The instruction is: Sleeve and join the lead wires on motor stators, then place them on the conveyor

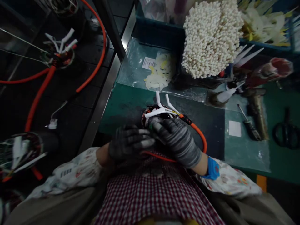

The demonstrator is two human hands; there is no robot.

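Observation:
A round motor stator (144, 118) with dark reddish windings stands at the near edge of the bench, its lower body hidden by my gloves. White sleeved leads (154, 112) stick up from it, and an orange cable (199, 132) with a black-taped end loops away to the right. My left hand (131, 140), in a grey striped glove, lies beside the stator's near left side with fingers stretched out, slightly blurred. The fingers of my right hand (178, 139), gloved alike, are bent together over the near rim. Whatever is between its fingertips is hidden.
At the back stand a bundle of white tubes (208, 37) and a bin of pale strips (264, 25). A plastic bag (133, 65) lies before them. Rightward are a screwdriver (249, 123), a hammer (257, 109) and scissors (287, 129). More cabled stators (58, 59) stand left.

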